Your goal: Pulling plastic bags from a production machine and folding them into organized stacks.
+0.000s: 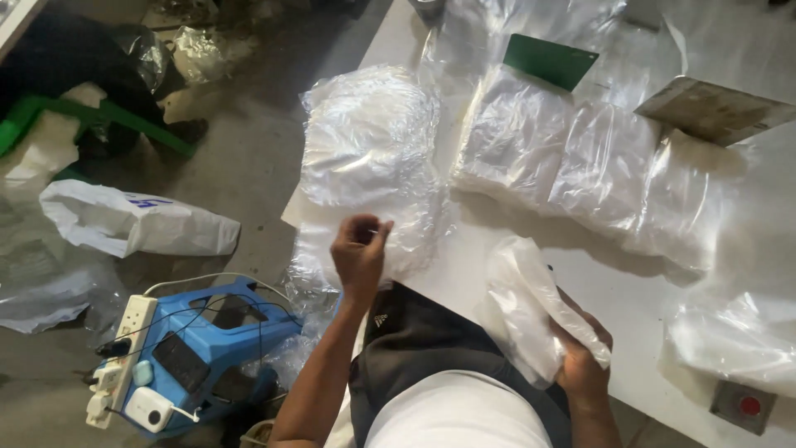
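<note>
My left hand (pixel 359 251) pinches the near edge of a stack of clear plastic bags (pixel 369 149) that lies on the white table (pixel 622 286). My right hand (pixel 583 358) grips a bundle of folded clear bags (pixel 531 303) near the table's front edge, close to my lap. More clear bag stacks (pixel 597 162) lie in a row across the table beyond both hands.
A green card (pixel 549 60) and a grey board (pixel 711 108) lie at the table's far side. A small box with a red button (pixel 745 406) sits bottom right. On the floor left stand a blue stool (pixel 211 344) with a power strip (pixel 120 357) and a white sack (pixel 133 220).
</note>
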